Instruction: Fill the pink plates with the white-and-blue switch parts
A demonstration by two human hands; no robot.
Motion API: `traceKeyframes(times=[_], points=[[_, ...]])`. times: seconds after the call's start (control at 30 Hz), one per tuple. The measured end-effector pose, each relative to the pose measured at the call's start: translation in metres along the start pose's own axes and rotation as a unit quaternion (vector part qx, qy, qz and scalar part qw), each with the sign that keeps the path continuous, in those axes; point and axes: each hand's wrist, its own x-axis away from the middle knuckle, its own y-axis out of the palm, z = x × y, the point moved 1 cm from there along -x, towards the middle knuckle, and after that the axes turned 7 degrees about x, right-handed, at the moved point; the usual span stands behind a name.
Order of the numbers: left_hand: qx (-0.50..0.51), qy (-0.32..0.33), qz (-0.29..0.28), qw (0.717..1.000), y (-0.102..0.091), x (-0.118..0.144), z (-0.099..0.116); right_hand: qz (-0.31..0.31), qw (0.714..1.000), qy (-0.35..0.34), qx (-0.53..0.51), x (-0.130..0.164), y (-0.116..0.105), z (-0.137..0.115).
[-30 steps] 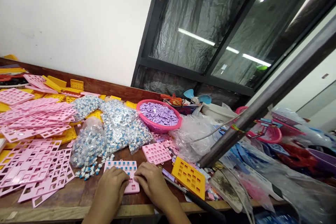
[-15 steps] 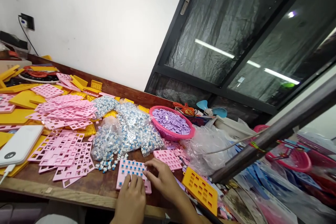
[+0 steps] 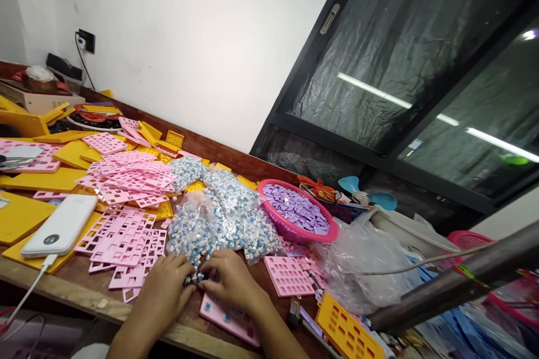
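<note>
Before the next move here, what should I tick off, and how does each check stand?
1. Both hands at the loose switches: ok. Left hand and right hand meet over the small blue-and-white pieces.
2. Anything pinched between the fingers: cannot tell, the hands hide it.
3. Pink tray within reach: ok, it lies partly under the right wrist.
4. Supply at hand: ok, bags of switches lie just beyond the hands.
5. Tray slots all filled: cannot tell, mostly covered.

Wooden bench (image 3: pixel 84 291), pink frames (image 3: pixel 126 241), bagged switches (image 3: pixel 227 219), pink basket (image 3: pixel 298 224), power bank (image 3: pixel 61 226)
</note>
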Motion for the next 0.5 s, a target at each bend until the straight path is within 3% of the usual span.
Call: traceKeyframes(times=[0.17, 0.33, 0.5], points=[[-0.039, -0.024, -0.001, 0.999, 0.011, -0.005, 0.007, 0.0, 0.999, 0.025, 0.046, -0.001, 0.012, -0.008], [-0.056, -0.018, -0.005, 0.998, 0.011, -0.006, 0.009, 0.005, 1.0, 0.022, -0.018, 0.005, 0.01, -0.002], [0.037, 0.008, 0.04, 0.998, 0.01, -0.001, 0.003, 0.049, 0.994, 0.051, -0.085, 0.009, 0.003, 0.005]])
